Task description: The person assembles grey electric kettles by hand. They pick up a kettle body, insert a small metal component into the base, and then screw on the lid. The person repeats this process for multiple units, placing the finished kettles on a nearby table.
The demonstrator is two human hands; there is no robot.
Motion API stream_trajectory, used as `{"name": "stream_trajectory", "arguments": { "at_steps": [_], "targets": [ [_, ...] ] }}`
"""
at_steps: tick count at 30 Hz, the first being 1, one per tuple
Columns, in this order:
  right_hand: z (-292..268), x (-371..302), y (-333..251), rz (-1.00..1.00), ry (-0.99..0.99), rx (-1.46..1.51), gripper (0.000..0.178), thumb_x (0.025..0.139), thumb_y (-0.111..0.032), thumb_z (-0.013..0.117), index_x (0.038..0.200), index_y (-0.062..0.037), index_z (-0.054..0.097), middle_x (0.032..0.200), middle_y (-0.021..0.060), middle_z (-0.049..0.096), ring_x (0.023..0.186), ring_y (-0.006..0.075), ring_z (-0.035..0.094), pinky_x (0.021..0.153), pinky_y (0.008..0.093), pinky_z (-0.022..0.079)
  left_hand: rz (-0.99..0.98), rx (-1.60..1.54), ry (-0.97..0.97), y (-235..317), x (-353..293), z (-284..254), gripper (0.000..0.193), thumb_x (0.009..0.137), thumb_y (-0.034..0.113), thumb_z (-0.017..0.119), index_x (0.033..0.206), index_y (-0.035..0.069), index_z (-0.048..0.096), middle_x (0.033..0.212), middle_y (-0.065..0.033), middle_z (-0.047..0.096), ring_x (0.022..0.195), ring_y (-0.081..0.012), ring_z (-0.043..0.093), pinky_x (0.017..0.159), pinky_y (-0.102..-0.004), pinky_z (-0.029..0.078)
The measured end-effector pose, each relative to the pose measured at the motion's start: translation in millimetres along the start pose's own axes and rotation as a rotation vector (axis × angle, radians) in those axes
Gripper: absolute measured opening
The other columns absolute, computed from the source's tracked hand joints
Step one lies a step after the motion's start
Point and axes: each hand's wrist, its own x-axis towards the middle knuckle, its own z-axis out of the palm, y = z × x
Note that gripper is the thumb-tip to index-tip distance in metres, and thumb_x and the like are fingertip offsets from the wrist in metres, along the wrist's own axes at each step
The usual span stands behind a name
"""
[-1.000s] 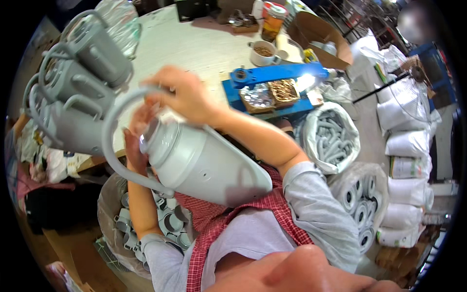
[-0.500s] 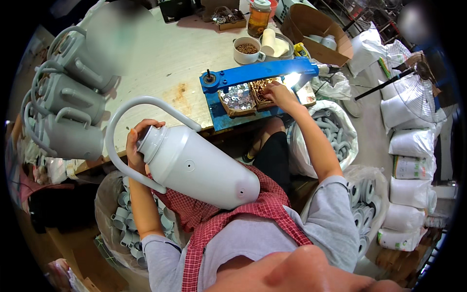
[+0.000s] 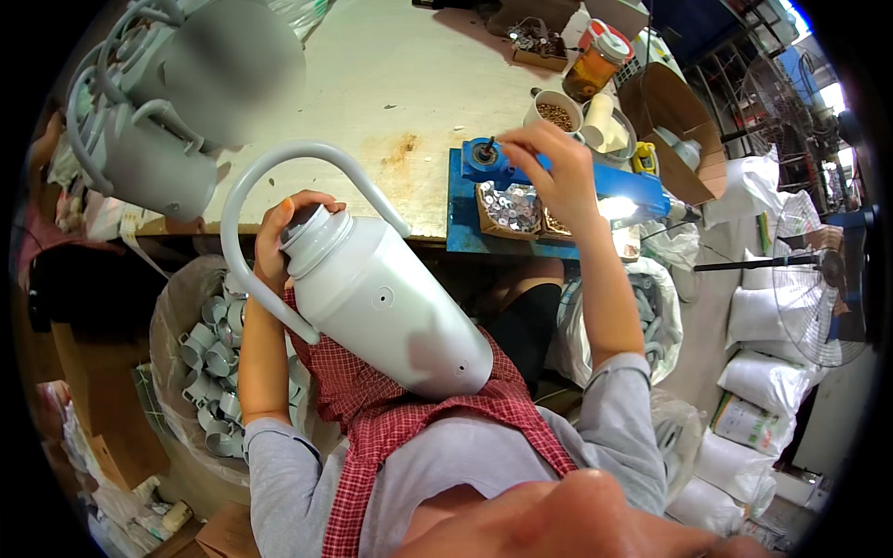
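A pale grey kettle body [image 3: 400, 302] with a big curved handle [image 3: 244, 200] lies tilted across my lap, its neck up to the left. My left hand [image 3: 276, 237] grips it by the neck, and two small holes show in its side. My right hand [image 3: 558, 172] is pinched at the upright dark spindle [image 3: 487, 147] on the end of a blue tool [image 3: 614, 181]. Whatever is between its fingertips is too small to make out. Under my right forearm, a box of silvery washers [image 3: 510, 206] sits on the blue base, beside a partly hidden box of brass-coloured pieces [image 3: 555, 225].
Several more grey kettle bodies [image 3: 153, 158] stand on the table [image 3: 363, 102] at the left. A cup of small brass-coloured pieces [image 3: 555, 113] and a lidded jar [image 3: 595, 67] stand at the far right. Below are a bag of grey cups [image 3: 209, 363] and a bag of grey handles [image 3: 651, 316].
My right hand has moved up and left from the box of brass-coloured pieces to the spindle. My left hand keeps its grip on the kettle body. The whole view has shifted.
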Motion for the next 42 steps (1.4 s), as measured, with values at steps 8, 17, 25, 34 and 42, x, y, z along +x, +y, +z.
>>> {"name": "stream_trajectory", "arguments": {
  "at_steps": [8, 17, 25, 34, 42],
  "targets": [
    [-4.1, 34.0, 2.3, 0.179, -0.288, 0.081, 0.012, 0.088, -0.007, 0.066, 0.094, 0.0045, 0.068, 0.074, 0.0084, 0.067, 0.065, 0.0113, 0.067, 0.061, 0.0233, 0.053, -0.023, 0.053, 0.078, -1.5, -6.6, -15.5, 0.063, 0.096, 0.053, 0.034, 0.103, -0.004, 0.062, 0.103, -0.0163, 0.064, 0.105, -0.0266, 0.06, 0.09, -0.0374, 0.047],
    [-2.1, 39.6, -2.8, -0.007, -0.357, -0.247, 0.014, 0.09, -0.011, 0.064, 0.095, 0.0019, 0.067, 0.075, 0.009, 0.068, 0.063, 0.0117, 0.067, 0.06, 0.0256, 0.052, -0.041, 0.032, 0.041, 6.1, 7.9, 5.7, 0.06, 0.1, 0.046, 0.031, 0.105, -0.006, 0.061, 0.1, -0.0128, 0.062, 0.109, -0.026, 0.058, 0.095, -0.0371, 0.044],
    [10.4, 11.8, 30.0, 0.331, -0.232, 0.338, 0.019, 0.089, -0.018, 0.065, 0.097, -0.0013, 0.069, 0.078, 0.0046, 0.069, 0.063, 0.0117, 0.064, 0.059, 0.0248, 0.05, 0.038, 0.187, 0.115, 7.5, -1.5, 15.3, 0.057, 0.095, 0.045, 0.037, 0.108, -0.006, 0.061, 0.107, -0.0097, 0.057, 0.101, -0.0201, 0.056, 0.091, -0.0317, 0.043],
    [53.2, -99.5, 116.2, 0.025, -0.182, -0.637, 0.014, 0.084, -0.013, 0.061, 0.096, -0.0087, 0.067, 0.092, 0.0103, 0.069, 0.083, 0.0258, 0.068, 0.072, 0.0385, 0.054, 0.213, 0.327, 0.335, 9.5, -37.6, 9.4, 0.05, 0.094, 0.049, 0.047, 0.091, -0.001, 0.054, 0.103, -0.0123, 0.054, 0.112, -0.0265, 0.052, 0.098, -0.0387, 0.039],
    [79.1, -91.1, 133.5, 0.207, -0.346, -0.791, 0.019, 0.083, -0.022, 0.061, 0.098, -0.0103, 0.065, 0.095, 0.0122, 0.067, 0.086, 0.0313, 0.066, 0.074, 0.0423, 0.053, 0.373, 0.852, 0.24, 25.2, -37.5, 14.3, 0.045, 0.086, 0.036, 0.061, 0.065, -0.002, 0.048, 0.069, -0.0078, 0.044, 0.084, -0.0241, 0.051, 0.076, -0.0356, 0.04]
  ]
}}
